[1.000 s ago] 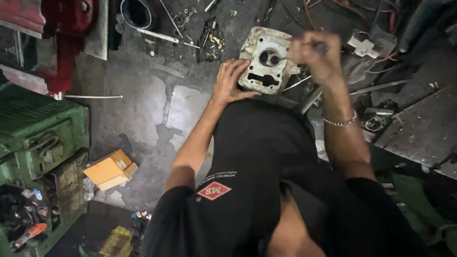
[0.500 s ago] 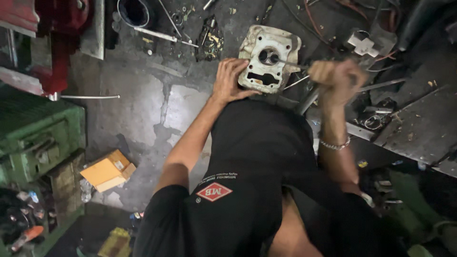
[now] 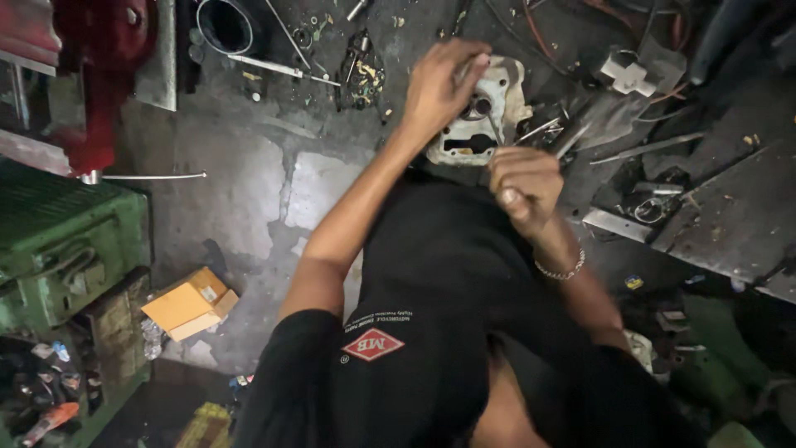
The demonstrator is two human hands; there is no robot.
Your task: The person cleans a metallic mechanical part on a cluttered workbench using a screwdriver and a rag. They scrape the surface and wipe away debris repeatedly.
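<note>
Stained grey concrete floor [image 3: 249, 182] lies underneath. Left hand [image 3: 439, 83] rests curled over the pale cast-metal engine head [image 3: 489, 116], fingers bent on its top edge. Right hand [image 3: 524, 184], a closed fist just below it, grips something hidden. An orange cardboard box [image 3: 186, 304] lies well apart.
</note>
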